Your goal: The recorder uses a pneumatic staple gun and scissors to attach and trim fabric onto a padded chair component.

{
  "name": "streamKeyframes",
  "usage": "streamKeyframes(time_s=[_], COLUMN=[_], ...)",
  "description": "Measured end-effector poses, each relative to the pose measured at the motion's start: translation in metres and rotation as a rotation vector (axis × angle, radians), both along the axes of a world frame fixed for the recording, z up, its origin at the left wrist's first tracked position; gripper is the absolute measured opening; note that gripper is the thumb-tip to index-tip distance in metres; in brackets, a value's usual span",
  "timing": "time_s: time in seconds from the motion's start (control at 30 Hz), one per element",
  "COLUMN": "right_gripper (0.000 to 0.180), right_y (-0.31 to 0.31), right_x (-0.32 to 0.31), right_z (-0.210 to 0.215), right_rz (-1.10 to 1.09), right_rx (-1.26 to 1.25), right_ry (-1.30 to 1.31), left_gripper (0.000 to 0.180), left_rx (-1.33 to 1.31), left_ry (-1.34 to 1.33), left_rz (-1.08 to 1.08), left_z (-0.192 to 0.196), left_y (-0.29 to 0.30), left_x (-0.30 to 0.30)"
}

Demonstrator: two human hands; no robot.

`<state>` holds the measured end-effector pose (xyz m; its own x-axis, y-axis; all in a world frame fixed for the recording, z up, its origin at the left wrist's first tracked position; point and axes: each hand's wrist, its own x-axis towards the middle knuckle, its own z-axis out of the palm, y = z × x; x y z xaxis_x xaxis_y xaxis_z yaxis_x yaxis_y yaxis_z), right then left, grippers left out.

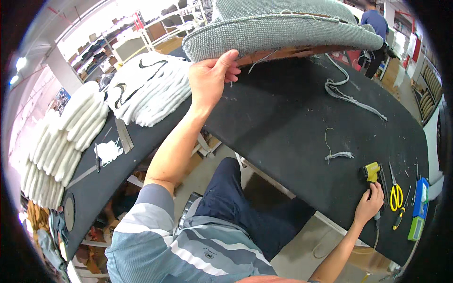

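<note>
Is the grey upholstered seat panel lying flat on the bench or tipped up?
Tipped up: the left hand lifts the seat panel's near edge off the black bench.

Left hand (210,78) raised, arm outstretched, fingers curled; right hand (370,203) low, palm down

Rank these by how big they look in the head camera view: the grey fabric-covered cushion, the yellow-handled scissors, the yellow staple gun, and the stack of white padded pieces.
1. Grey fabric-covered cushion, though it sits closest to the camera, which inflates it.
2. Stack of white padded pieces.
3. Yellow-handled scissors and yellow staple gun: these look about alike, so I won't rank them.
</note>
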<state>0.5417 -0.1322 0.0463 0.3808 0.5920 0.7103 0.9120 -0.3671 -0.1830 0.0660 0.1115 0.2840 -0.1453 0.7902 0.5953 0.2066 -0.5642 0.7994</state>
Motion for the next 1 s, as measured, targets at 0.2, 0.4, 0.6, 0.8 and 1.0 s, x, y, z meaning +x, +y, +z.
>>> streamKeyframes(time_s=[0.2, 0.4, 0.6, 0.8, 1.0], right_gripper=[0.022, 0.021, 0.013, 0.016, 0.021], right_y=[0.006, 0.008, 0.035, 0.125, 0.195], right_x=[-0.004, -0.007, -0.07, -0.217, -0.284], right_z=[0.003, 0.006, 0.057, 0.199, 0.245], right_rz=[0.02, 0.02, 0.304, 0.897, 1.019], right_rx=[0.021, 0.022, 0.258, 0.435, 0.416], right_ry=[-0.008, -0.008, 0.367, 0.44, 0.399], left_gripper=[0.041, 0.038, 0.036, 0.029, 0.016], left_rx=[-0.015, -0.009, 0.0, -0.027, -0.029], left_ry=[-0.018, -0.023, -0.042, 0.006, 0.016], left_rz=[-0.012, -0.013, -0.051, -0.077, -0.119], left_z=[-0.006, -0.004, -0.008, -0.027, -0.042], left_y=[0.005, 0.004, -0.003, -0.012, -0.016], left_x=[-0.008, -0.009, 0.001, -0.009, -0.004])
